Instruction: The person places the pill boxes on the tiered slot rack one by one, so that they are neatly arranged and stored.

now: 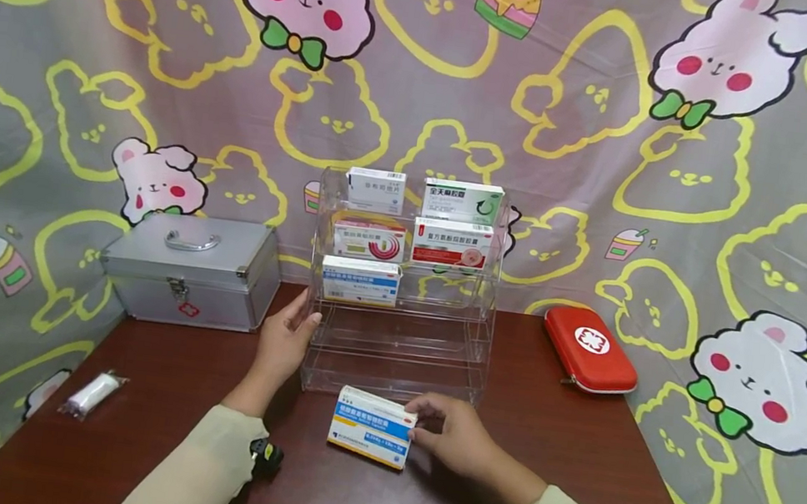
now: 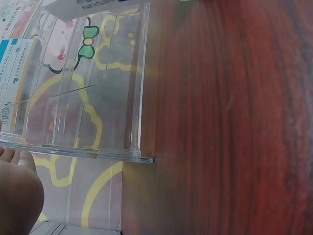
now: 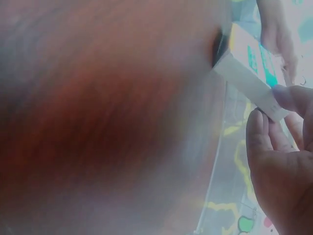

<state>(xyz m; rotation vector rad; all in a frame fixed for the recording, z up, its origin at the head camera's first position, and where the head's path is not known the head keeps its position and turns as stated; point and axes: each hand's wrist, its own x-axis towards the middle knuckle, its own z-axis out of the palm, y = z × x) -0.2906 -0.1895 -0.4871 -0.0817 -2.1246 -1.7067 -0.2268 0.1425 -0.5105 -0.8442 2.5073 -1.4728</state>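
Note:
My right hand pinches a white, blue and yellow medicine box by its right end, thumb in front. The box is tilted a little, in front of a clear stepped display rack. In the right wrist view, thumb and fingers grip the box's pale end. My left hand holds the rack's left side edge, its thumb toward the front and its fingers at the outer wall. A similar blue-and-white box stands on the rack's third tier, left side.
Higher on the rack are a white box, a green-and-white box, a pink-and-yellow box and a red-and-white box. A silver case stands left, a red zip case right. A small wrapped white roll lies front left.

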